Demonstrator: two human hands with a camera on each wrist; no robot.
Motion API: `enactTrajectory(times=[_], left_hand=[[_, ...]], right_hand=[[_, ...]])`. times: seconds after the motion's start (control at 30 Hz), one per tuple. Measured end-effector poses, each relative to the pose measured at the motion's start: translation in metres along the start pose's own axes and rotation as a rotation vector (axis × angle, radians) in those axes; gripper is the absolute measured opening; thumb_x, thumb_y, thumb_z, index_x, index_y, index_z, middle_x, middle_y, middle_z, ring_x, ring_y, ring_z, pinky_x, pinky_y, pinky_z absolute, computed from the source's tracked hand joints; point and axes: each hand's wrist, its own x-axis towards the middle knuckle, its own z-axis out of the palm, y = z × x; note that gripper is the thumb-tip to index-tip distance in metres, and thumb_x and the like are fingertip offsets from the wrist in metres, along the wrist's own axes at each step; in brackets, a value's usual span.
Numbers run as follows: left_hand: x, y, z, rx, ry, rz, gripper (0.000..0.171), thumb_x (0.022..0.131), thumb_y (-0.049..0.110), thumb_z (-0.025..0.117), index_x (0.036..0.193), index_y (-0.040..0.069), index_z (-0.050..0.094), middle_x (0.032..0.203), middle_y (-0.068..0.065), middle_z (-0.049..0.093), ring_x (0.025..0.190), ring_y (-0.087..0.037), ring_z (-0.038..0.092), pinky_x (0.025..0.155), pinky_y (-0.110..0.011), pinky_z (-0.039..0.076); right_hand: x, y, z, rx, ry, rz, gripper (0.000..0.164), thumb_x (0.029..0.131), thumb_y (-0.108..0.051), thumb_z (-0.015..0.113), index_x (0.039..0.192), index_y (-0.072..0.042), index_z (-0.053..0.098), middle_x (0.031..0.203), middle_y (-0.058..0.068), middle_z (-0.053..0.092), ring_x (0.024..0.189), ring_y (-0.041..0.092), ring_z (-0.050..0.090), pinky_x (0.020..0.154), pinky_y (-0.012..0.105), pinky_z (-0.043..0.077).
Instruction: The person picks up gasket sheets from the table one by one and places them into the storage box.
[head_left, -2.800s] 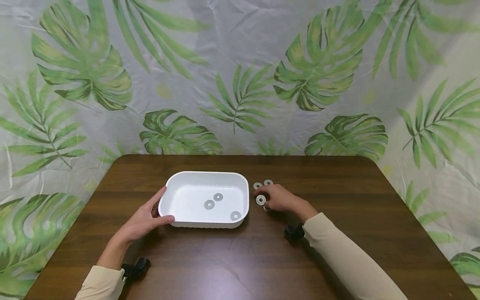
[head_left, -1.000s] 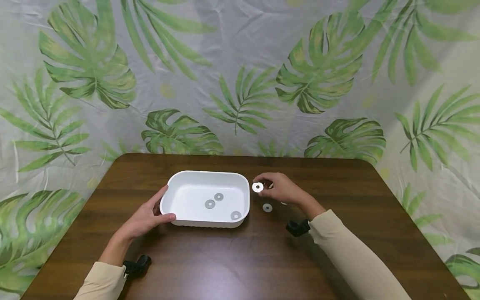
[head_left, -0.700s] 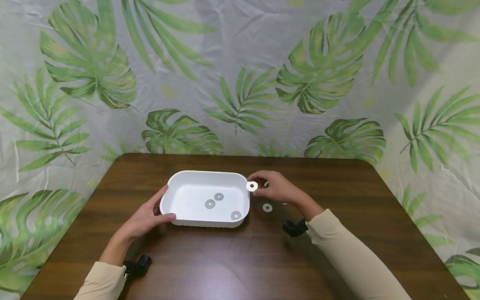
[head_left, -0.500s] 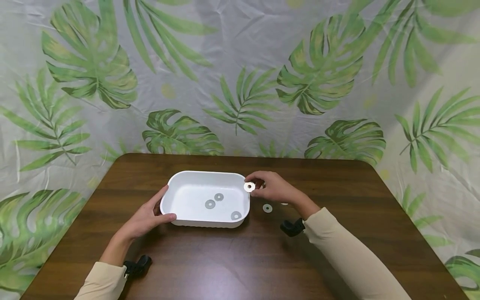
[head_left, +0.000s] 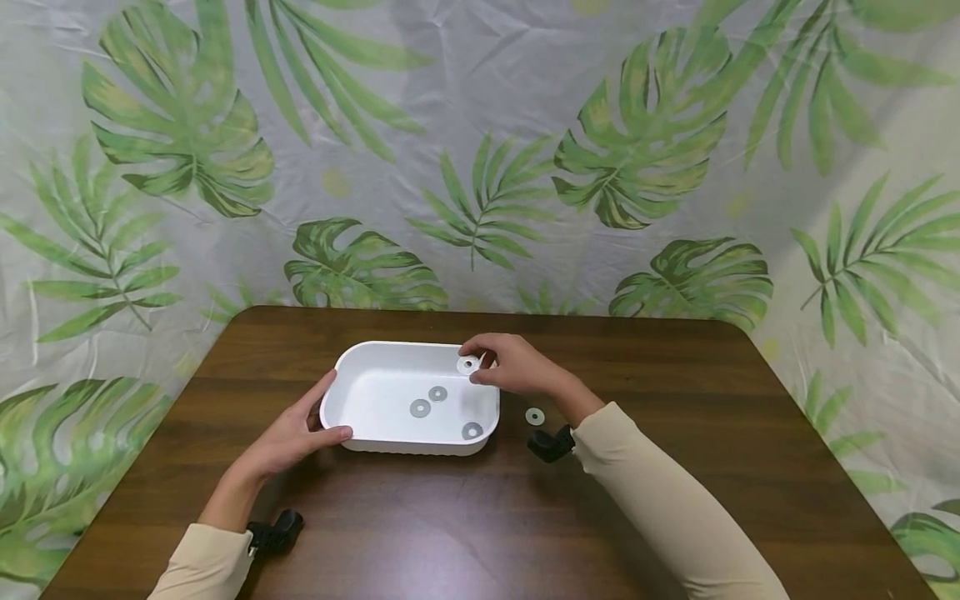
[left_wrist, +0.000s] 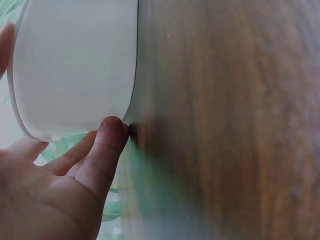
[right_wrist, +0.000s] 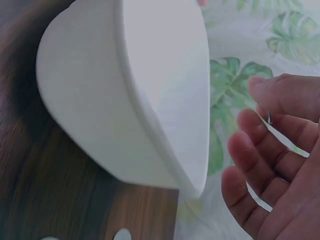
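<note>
A white rectangular tray stands on the table, with several flat grey washers inside: one washer and another near the middle, a third washer in the near right corner. My left hand holds the tray's left end, thumb at the front side and fingers at the back left. Above the tray's far right corner, my right hand pinches a washer between thumb and index finger. Its thin edge shows in the right wrist view, the other fingers loosely bent.
One loose washer lies on the brown wooden table, right of the tray. In the right wrist view, parts of two washers show at the bottom edge. A leaf-patterned cloth hangs behind the table.
My right hand picked up a washer right of the tray and carried it left, over the rim and above the tray's far right corner. The left hand stays on the tray.
</note>
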Motion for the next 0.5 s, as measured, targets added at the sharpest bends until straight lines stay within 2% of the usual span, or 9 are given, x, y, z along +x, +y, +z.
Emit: enactTrajectory(times=[0.23, 0.5], left_hand=[[0.001, 0.001, 0.000, 0.003, 0.000, 0.000, 0.099, 0.090, 0.018, 0.073, 0.160, 0.007, 0.004, 0.162, -0.030, 0.018, 0.133, -0.041, 0.045, 0.084, -0.014, 0.046], [0.001, 0.000, 0.001, 0.012, 0.002, 0.013, 0.098, 0.090, 0.017, 0.073, 0.160, 0.006, 0.005, 0.162, -0.030, 0.016, 0.133, -0.042, 0.044, 0.084, -0.014, 0.046]], right_hand=[[0.013, -0.004, 0.008, 0.018, 0.004, 0.030, 0.039, 0.090, -0.011, 0.070, 0.128, -0.004, 0.064, 0.118, 0.009, 0.070, 0.100, 0.021, 0.066, 0.084, 0.029, 0.051], [0.013, -0.004, 0.018, 0.066, -0.003, 0.009, 0.038, 0.090, -0.011, 0.071, 0.126, -0.003, 0.064, 0.114, 0.010, 0.071, 0.098, 0.020, 0.067, 0.087, 0.028, 0.050]])
